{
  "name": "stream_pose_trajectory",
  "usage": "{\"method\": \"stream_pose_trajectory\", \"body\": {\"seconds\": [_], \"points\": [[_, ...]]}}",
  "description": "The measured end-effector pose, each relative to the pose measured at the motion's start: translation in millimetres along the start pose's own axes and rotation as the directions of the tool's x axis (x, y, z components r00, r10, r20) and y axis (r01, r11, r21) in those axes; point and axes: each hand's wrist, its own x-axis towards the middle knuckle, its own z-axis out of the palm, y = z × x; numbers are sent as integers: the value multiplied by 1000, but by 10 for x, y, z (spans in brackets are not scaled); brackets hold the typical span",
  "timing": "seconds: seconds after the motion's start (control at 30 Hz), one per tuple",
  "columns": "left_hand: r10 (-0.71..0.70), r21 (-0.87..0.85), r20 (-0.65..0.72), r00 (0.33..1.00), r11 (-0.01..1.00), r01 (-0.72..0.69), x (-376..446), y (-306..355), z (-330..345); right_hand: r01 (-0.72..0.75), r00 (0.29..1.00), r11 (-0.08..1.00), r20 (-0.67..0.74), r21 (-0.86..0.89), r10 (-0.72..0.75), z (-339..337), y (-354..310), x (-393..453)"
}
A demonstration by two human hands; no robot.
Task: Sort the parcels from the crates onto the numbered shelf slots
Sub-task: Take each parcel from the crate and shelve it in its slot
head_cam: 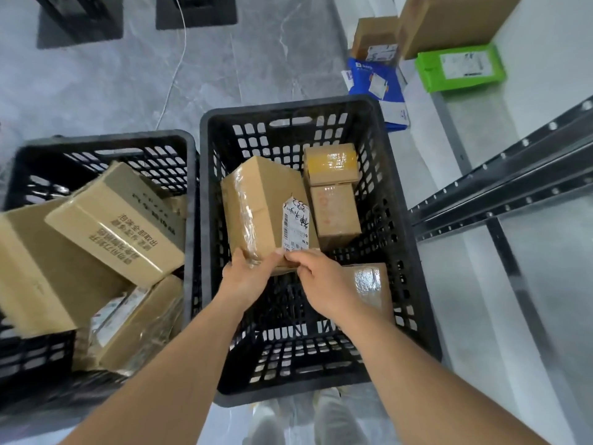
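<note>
A brown taped cardboard parcel (260, 203) with a white shipping label lies tilted inside the right black crate (414, 252). My left hand (247, 277) grips its near left corner, fingers curled over the edge. My right hand (321, 284) pinches the near edge by the label. Two smaller brown boxes (332, 165) (335, 213) stand at the crate's far right. Under my right wrist a taped parcel (369, 284) lies against the right wall. The left black crate (106, 146) holds several larger cartons (112, 220).
A metal shelf frame (500, 194) with white boards runs along the right. On a shelf board at the top right lie a green parcel (459, 69), a blue mailer (378, 88) and brown boxes (449, 20). A white cable (176, 65) crosses the grey floor.
</note>
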Motion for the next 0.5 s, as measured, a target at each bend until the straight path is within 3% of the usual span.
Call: {"method": "stream_pose_trajectory", "body": {"seconds": [0.3, 0.5], "points": [[2, -73, -25, 1000, 997, -3, 78, 27, -33, -262, 960, 963, -80, 68, 267, -16, 274, 190], [77, -243, -97, 992, 965, -98, 216, 86, -89, -138, 986, 976, -70, 169, 151, -179, 64, 401]]}}
